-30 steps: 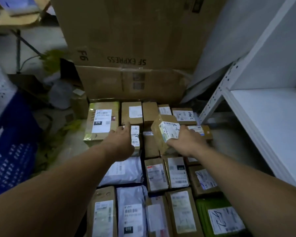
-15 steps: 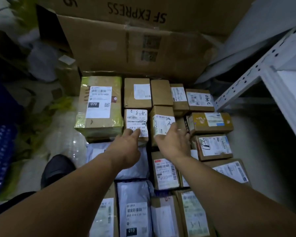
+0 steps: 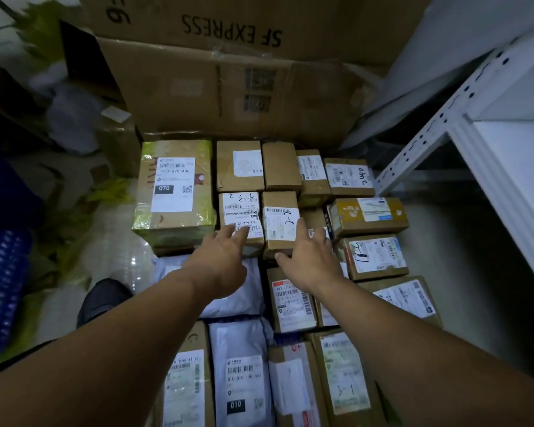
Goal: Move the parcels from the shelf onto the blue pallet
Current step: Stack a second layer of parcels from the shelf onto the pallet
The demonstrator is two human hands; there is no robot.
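Both hands are down on the pile right now. The right hand (image 3: 309,260) has its fingers spread flat over the small brown parcel (image 3: 280,224), thumb hooked against its near edge, so it's resting on the box rather than gripping it. The left hand (image 3: 221,261) lies loose and open, fingertips on the label of the neighbouring parcel (image 3: 240,215).

If I were calling this step, I'd say just nudge both boxes snug against the row behind, keep them square, then let go. No squeezing needed.

The parcels sit packed edge to edge in rows; I assume the blue pallet is under them, but it's totally covered, so I can't confirm. Around them: a tall box with yellow-green tape (image 3: 174,192) on the left, a big SF Express carton (image 3: 228,87) leaning behind, and the white shelf (image 3: 512,155) on the right, near the stack's edge. Grey mailer bags (image 3: 244,291) sit nearer me.
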